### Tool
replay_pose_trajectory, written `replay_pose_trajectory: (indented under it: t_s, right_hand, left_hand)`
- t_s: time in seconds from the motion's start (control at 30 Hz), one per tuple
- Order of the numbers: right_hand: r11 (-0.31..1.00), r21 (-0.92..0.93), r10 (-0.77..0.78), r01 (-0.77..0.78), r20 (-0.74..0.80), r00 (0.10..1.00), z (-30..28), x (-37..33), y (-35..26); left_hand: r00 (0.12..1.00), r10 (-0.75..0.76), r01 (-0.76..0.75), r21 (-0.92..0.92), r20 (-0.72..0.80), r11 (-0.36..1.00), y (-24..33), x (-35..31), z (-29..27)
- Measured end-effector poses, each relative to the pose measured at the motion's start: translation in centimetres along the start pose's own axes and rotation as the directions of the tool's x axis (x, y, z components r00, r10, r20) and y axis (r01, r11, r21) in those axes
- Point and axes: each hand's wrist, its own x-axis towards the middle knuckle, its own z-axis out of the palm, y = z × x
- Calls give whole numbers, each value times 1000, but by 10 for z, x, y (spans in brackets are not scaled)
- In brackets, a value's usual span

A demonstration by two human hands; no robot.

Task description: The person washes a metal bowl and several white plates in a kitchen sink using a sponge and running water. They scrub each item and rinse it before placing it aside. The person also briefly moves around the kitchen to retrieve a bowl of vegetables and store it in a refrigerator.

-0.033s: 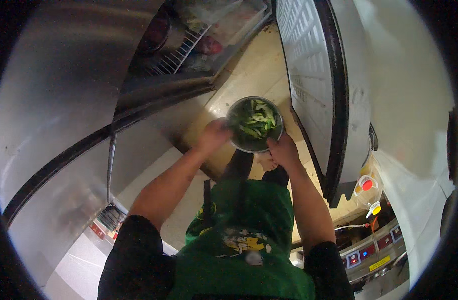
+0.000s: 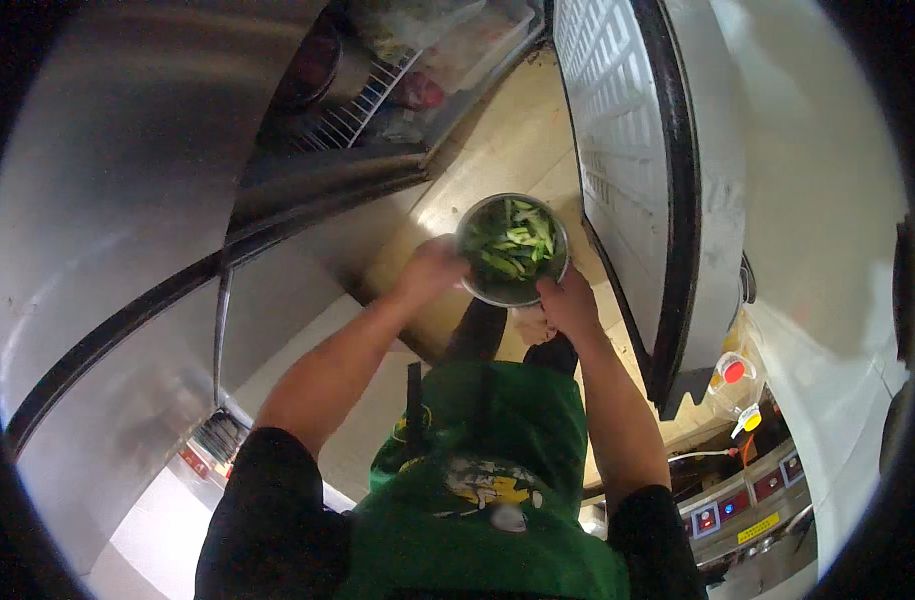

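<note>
A round metal bowl [image 2: 507,292] is held out in front of me over the floor. Cut green vegetable pieces [image 2: 520,240] lie inside it, heaped toward its far right side. My left hand [image 2: 435,268] grips the rim on the left, its fingers partly blurred. On the near right, my right hand [image 2: 569,300] is closed on the rim with the thumb over the edge. Most of the fingers of both hands are hidden by the bowl or by the hands themselves.
To the upper left stands an open steel fridge with a wire shelf [image 2: 362,108] and food inside. Its open door [image 2: 632,190] rises close to the right of the bowl. Plastic bottles [image 2: 734,372] and a control panel [image 2: 742,505] are at lower right.
The bowl and both hands have shifted very slightly to the right. My grip on the bowl is the same.
</note>
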Motion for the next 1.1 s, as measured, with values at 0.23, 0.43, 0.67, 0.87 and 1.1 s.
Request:
replay_pose_trajectory:
  t_s: [0.23, 0.43, 0.67, 0.87, 1.1]
  right_hand:
    - [987, -105, -141, 126, -148, 979, -1, 2, 59]
    - [994, -109, -42, 28, -120, 992, -16, -18, 40]
    - [998, 61, 25, -18, -121, 992, 4, -30, 54]
    - [997, 22, 73, -71, -131, 989, -9, -29, 18]
    - [994, -104, -54, 43, -101, 993, -18, -24, 31]
  left_hand:
    - [870, 12, -463, -808, -494, 365, 28, 111, -151]
    - [749, 0, -601, -679, -663, 422, -40, 217, -278]
    - [768, 10, -633, -757, -640, 165, -25, 197, -240]
    - [640, 96, -629, -448, -763, 635, -74, 186, -256]
    - [375, 300, -328, 178, -877, 928, -76, 139, -248]
